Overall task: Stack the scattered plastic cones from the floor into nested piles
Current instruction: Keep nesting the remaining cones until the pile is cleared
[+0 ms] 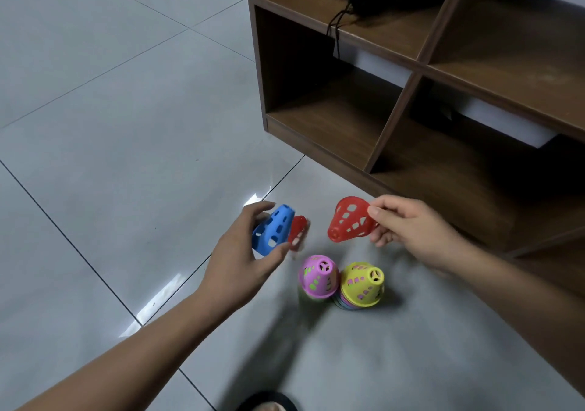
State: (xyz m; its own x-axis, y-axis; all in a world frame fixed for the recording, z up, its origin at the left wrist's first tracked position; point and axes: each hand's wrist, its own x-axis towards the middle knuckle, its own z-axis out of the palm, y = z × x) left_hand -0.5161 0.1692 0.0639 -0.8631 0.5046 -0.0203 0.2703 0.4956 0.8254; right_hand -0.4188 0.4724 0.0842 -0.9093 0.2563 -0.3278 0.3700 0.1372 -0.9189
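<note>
Our left grip [247, 252] clasps a blue cone [273, 233] and our right grip [408, 230] pinches a red cone [349, 220] by its rim, likely to nest them.

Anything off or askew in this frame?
Nothing broken. Pink-topped pile and yellow-topped pile stand upright. Right hand pinches a red cone; left hand grips the blue cone. Only oddity: a blurred second red cone beside it, unclear if held.

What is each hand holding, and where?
Left hand grips the blue cone around its sides; right hand pinches a red cone by its wide rim.
</note>
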